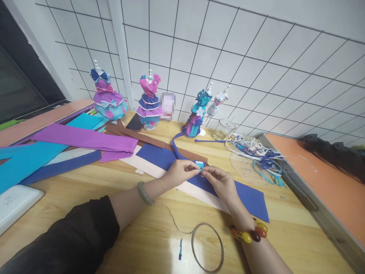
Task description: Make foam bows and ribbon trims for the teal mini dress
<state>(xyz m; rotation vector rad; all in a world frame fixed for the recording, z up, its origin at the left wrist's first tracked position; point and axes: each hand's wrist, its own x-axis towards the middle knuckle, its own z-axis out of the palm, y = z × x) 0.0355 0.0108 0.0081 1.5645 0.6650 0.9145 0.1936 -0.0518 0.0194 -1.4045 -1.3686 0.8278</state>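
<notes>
one teal-and-white piece [200,165] is pinched by left hand [181,172] and right hand [222,182], close together above blue fabric [252,198].

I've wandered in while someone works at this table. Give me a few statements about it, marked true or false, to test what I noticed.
1. The left hand and right hand meet at a small turquoise piece. True.
2. The beaded bracelet is on the left arm. False: the beaded bracelet is on the right arm; the left arm wears a plain bangle.
3. A navy strip lies on the table, beneath the hands. True.
4. The purple fabric lies to the right of both hands. False: the purple fabric lies to their left.
5. A glass jar stands near the tiled wall. True.
</notes>
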